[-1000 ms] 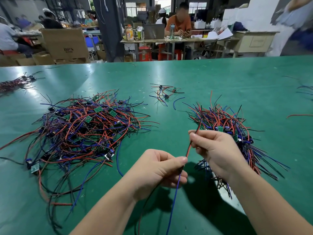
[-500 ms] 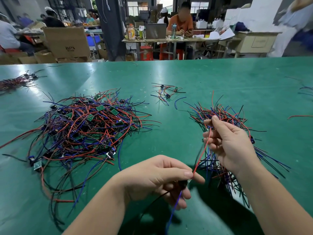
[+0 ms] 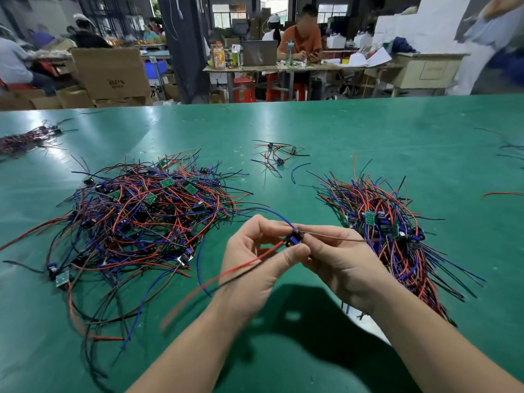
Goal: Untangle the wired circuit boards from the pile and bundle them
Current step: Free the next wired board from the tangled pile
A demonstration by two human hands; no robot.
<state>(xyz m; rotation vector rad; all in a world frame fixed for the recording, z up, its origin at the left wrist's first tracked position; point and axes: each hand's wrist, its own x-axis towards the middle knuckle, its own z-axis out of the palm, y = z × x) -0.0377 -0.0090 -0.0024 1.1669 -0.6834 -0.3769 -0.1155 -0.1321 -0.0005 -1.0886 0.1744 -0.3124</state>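
Observation:
A tangled pile (image 3: pixel 141 222) of small green circuit boards with red, blue and black wires spreads over the left of the green table (image 3: pixel 368 137). To the right lies a tidier bundle (image 3: pixel 388 231) of the same boards. Between them, above the table, both hands meet on one wired circuit board (image 3: pixel 295 238). My left hand (image 3: pixel 255 265) pinches it between thumb and fingers. My right hand (image 3: pixel 343 265) grips it from the other side. Its red and black wires trail down to the left, a blue wire arcs over my left fingers, and a thin wire sticks out to the right.
A few loose wired boards (image 3: pixel 276 156) lie at the table's middle back. Another bundle (image 3: pixel 25 139) sits at the far left edge, and stray wires (image 3: pixel 507 154) reach in from the right. Beyond the table are cardboard boxes (image 3: pixel 110 72) and seated people at desks.
My hands have come together and risen. A second ago they were apart, pulling a red wire straight between them; now both hold the board itself, and its wires have swung out to the left.

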